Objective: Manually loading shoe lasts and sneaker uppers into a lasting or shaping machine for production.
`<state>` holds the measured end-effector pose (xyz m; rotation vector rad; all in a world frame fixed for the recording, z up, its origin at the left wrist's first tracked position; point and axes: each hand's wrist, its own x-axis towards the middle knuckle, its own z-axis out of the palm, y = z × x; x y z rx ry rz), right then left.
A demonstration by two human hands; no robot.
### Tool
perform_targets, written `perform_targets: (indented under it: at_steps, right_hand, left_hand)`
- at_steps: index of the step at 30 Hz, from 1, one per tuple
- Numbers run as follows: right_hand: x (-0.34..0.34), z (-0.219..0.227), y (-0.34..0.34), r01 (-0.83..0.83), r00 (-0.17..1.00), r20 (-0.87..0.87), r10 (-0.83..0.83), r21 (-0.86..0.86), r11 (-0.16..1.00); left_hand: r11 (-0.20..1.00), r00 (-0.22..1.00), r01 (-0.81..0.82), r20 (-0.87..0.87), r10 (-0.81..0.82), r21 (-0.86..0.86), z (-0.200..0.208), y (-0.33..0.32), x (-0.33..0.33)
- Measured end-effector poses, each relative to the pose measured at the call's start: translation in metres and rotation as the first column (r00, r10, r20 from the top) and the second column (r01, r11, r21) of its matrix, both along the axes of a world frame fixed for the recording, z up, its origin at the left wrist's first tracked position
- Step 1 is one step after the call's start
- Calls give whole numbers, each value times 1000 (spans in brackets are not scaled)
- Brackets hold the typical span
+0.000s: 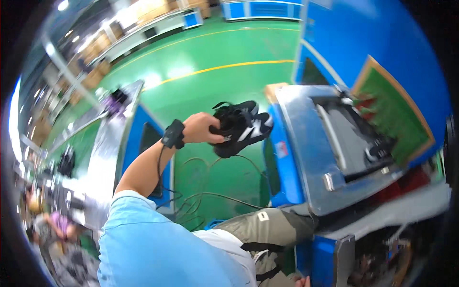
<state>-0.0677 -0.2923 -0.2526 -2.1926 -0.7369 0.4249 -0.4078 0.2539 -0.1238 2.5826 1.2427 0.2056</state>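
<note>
The black sneakers [240,127], a pair with white side stripes and white soles, hang in the air above the green floor [210,91], held out in front of the person at arm's length. The left hand [203,128] has them: its fingers [216,138] are curled tight around the collars of the shoes, the thumb pressing from the near side, so the hand is closed on the pair with no slack showing. The toes of the shoes point away to the right, toward the grey metal top of a blue machine [306,143], and stop just short of its rounded edge. A black wrist strap [173,134] sits on the forearm behind the hand, with a thin cable trailing down from it. Loose black cables [201,196] lie on the floor below the shoes. The blue sleeve [143,239] fills the lower left. At the bottom edge a bit of the right hand [302,282] shows beside the khaki trousers [267,225]; its fingers are cut off, so their state cannot be told
</note>
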Motion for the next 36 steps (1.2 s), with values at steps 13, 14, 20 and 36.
perform_targets:
  at_steps: [13,14,20,36]
  right_hand:
    - [15,43,72,-384,923,-122,364,-255,888]
    - [13,48,73,-337,941,-93,325,-337,879]
    - [26,11,11,-159,987,-70,144,-330,930]
    - [-48,-12,-33,192,979,10,-201,-357,914]
  left_hand:
    - [-169,178,-728,421,889,664,57,-183,-489]
    - [-329,-122,-778,385,915,535,51,-172,-503]
    - [457,569,-782,184,802,425,-33,29,-331]
    - [761,745,549,614,-259,-345,-95,39,677]
